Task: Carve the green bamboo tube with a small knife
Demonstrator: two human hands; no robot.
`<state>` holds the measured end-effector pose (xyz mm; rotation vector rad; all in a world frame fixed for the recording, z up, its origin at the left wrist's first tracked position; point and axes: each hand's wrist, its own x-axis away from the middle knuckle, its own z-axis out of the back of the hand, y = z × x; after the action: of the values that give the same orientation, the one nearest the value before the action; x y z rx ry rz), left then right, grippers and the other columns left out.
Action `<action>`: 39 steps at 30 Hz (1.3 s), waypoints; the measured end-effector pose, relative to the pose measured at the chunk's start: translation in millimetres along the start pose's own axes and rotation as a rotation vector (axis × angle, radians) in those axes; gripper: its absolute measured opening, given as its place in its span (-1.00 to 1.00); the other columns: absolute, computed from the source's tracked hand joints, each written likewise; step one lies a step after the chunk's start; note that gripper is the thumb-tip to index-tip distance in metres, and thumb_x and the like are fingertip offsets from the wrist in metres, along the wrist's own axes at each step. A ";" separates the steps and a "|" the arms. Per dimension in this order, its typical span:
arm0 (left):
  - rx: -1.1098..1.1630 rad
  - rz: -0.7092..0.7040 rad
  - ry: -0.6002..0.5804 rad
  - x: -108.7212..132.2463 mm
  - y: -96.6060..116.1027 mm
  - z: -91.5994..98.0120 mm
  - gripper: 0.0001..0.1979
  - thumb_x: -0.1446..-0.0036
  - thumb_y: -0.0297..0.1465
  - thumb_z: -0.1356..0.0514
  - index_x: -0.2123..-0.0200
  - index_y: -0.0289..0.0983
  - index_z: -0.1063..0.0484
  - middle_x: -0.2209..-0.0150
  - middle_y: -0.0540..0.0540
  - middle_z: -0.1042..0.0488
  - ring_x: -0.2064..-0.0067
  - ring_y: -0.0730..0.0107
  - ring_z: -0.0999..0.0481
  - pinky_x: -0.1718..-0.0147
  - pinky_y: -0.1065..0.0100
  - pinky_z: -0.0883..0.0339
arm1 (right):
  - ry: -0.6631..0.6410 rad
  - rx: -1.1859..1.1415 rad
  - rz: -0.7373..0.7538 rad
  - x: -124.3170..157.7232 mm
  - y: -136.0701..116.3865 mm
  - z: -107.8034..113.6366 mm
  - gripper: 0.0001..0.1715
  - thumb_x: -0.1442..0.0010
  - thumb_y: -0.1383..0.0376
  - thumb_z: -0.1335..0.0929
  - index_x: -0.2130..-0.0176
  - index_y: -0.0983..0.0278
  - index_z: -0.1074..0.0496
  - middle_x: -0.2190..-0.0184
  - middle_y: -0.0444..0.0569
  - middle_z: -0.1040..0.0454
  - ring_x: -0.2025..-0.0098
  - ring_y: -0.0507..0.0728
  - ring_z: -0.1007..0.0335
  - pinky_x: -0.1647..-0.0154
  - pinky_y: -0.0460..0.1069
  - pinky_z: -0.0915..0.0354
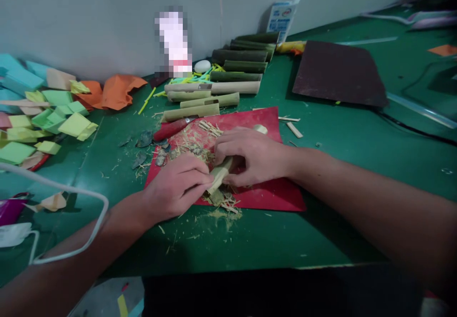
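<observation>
A pale split piece of bamboo [220, 174] lies slantwise between my hands, low over a red sheet [264, 194]. My right hand [253, 155] is curled over its upper part, thumb on the near side. At its lower left end, my left hand [180, 183] pinches with thumb and fingers closed. Whether a small tool is hidden in the left fingers cannot be seen. Around the piece are bamboo shavings [228, 207] and pale dust. Beyond the left hand rests a red-handled tool [173, 129], its far end partly out of sight among bamboo.
Several cut bamboo lengths [214, 87] lie in a row toward the wall. Folded coloured papers [46, 117] crowd the left, with a white cable [103, 212] looping near my left forearm. A dark brown board [339, 74] is at the right on the green table [339, 241].
</observation>
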<state>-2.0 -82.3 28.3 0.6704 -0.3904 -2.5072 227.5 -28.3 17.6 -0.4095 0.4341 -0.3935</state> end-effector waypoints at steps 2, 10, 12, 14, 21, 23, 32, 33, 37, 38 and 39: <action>0.007 0.000 -0.019 -0.4 1.3 1.1 -0.89 -0.14 -0.53 -0.13 0.29 -0.32 -0.45 0.29 -0.13 -0.45 0.23 0.39 -0.40 0.21 0.29 -0.33 | 0.004 -0.003 -0.002 0.3 0.1 0.2 -0.81 -0.01 0.21 -0.35 0.31 0.23 -0.39 0.41 -0.11 -0.38 0.36 0.08 -0.23 0.34 -0.03 -0.03; 0.037 0.018 0.002 -3.3 1.1 0.2 -0.90 -0.14 -0.52 -0.12 0.33 -0.31 -0.44 0.33 -0.10 -0.44 0.25 0.39 -0.40 0.22 0.30 -0.31 | -0.007 0.001 -0.014 -0.5 0.2 0.4 -0.80 0.01 0.19 -0.36 0.34 0.23 -0.38 0.41 -0.11 -0.39 0.36 0.08 -0.24 0.33 -0.03 -0.03; 0.028 0.016 -0.002 -2.5 2.3 -0.1 -0.90 -0.15 -0.52 -0.12 0.33 -0.30 -0.44 0.32 -0.11 -0.44 0.25 0.38 -0.39 0.22 0.29 -0.31 | -0.007 -0.003 -0.023 -0.4 -0.1 0.9 -0.79 0.00 0.18 -0.36 0.33 0.23 -0.39 0.40 -0.11 -0.39 0.36 0.08 -0.24 0.34 -0.03 -0.04; -0.010 0.002 -0.016 0.7 4.1 0.2 -0.89 -0.14 -0.54 -0.12 0.29 -0.32 -0.44 0.29 -0.13 -0.44 0.24 0.37 -0.38 0.21 0.28 -0.31 | -0.013 -0.003 -0.026 -0.5 -0.3 1.5 -0.79 0.00 0.18 -0.36 0.33 0.23 -0.39 0.40 -0.11 -0.39 0.36 0.08 -0.24 0.34 -0.03 -0.04; -0.053 -0.018 0.011 -0.8 6.4 -3.5 -0.89 -0.14 -0.54 -0.11 0.31 -0.31 -0.44 0.31 -0.12 -0.44 0.25 0.37 -0.38 0.24 0.29 -0.29 | -0.008 0.000 -0.030 -0.6 -0.3 2.0 -0.77 0.02 0.18 -0.38 0.33 0.23 -0.40 0.41 -0.12 -0.39 0.35 0.07 -0.25 0.33 -0.03 -0.03; -0.061 -0.010 -0.014 0.6 7.7 -2.5 -0.88 -0.14 -0.54 -0.11 0.30 -0.32 -0.44 0.30 -0.13 -0.44 0.24 0.36 -0.38 0.23 0.29 -0.29 | -0.011 0.001 -0.037 -0.9 -0.5 2.4 -0.78 0.03 0.19 -0.38 0.34 0.24 -0.40 0.41 -0.12 -0.39 0.34 0.08 -0.25 0.33 -0.04 -0.03; -0.031 0.027 0.023 -1.1 7.5 -3.4 -0.90 -0.13 -0.54 -0.13 0.33 -0.32 -0.45 0.31 -0.11 -0.44 0.25 0.38 -0.38 0.23 0.30 -0.29 | -0.020 0.001 -0.055 -0.6 0.3 2.8 -0.73 0.03 0.15 -0.39 0.30 0.24 -0.42 0.39 -0.11 -0.40 0.33 0.09 -0.26 0.30 -0.02 -0.03; -0.029 0.031 0.012 0.1 7.9 -3.3 -0.90 -0.13 -0.54 -0.13 0.32 -0.32 -0.45 0.31 -0.12 -0.44 0.24 0.38 -0.39 0.22 0.30 -0.29 | -0.017 -0.004 -0.053 -0.6 0.1 2.8 -0.73 0.03 0.15 -0.38 0.31 0.24 -0.42 0.38 -0.11 -0.40 0.32 0.09 -0.26 0.30 -0.02 -0.03; -0.052 0.040 0.007 3.8 7.6 -3.1 -0.88 -0.13 -0.55 -0.13 0.28 -0.31 -0.44 0.29 -0.12 -0.45 0.23 0.38 -0.40 0.22 0.30 -0.29 | -0.023 -0.010 -0.042 -1.5 -0.8 2.9 -0.77 0.03 0.19 -0.38 0.33 0.24 -0.41 0.38 -0.11 -0.40 0.32 0.08 -0.26 0.30 -0.02 -0.03; -0.051 0.042 0.019 2.4 6.5 -3.8 -0.89 -0.13 -0.54 -0.13 0.29 -0.30 -0.44 0.30 -0.11 -0.46 0.24 0.39 -0.40 0.22 0.31 -0.29 | -0.027 -0.007 -0.045 -1.8 -0.7 2.8 -0.77 0.04 0.19 -0.39 0.33 0.24 -0.41 0.39 -0.12 -0.40 0.32 0.08 -0.26 0.30 -0.02 -0.03; -0.040 0.041 0.034 0.3 5.1 -4.6 -0.90 -0.14 -0.53 -0.13 0.31 -0.30 -0.44 0.31 -0.10 -0.46 0.25 0.39 -0.40 0.23 0.31 -0.29 | -0.029 -0.003 -0.049 -1.9 -0.6 2.6 -0.76 0.04 0.19 -0.39 0.33 0.24 -0.41 0.39 -0.12 -0.40 0.33 0.08 -0.26 0.31 -0.03 -0.03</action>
<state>2.3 -87.3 26.3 0.6818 -0.3376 -2.4548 227.1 -27.1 20.7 -0.4291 0.3973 -0.4335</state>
